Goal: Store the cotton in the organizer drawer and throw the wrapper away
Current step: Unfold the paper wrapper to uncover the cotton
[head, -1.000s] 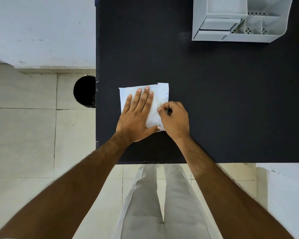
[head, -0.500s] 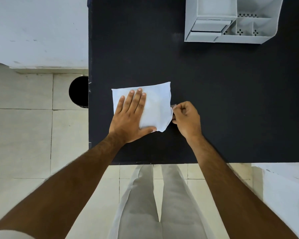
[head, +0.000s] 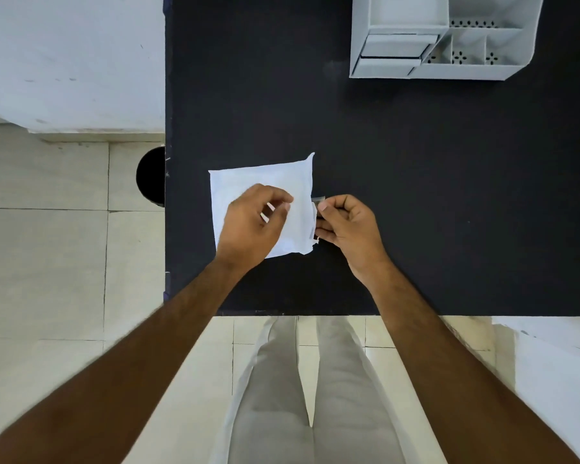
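The left hand (head: pixel 253 226) is curling, fingers (head: pixel 275 195) bent inward toward the thumb. The right hand (head: pixel 347 227) is pinching with thumb and fingertips, both forearms reaching forward.

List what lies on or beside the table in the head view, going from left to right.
Black bin on the floor → white packet → left hand on it → right hand, its grip at the packet's right edge → grey organizer far right.

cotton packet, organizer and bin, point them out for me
cotton packet (head: pixel 248 182), head view, bare upper face
organizer (head: pixel 466 70), head view, front wall
bin (head: pixel 151 177), head view, dark opening
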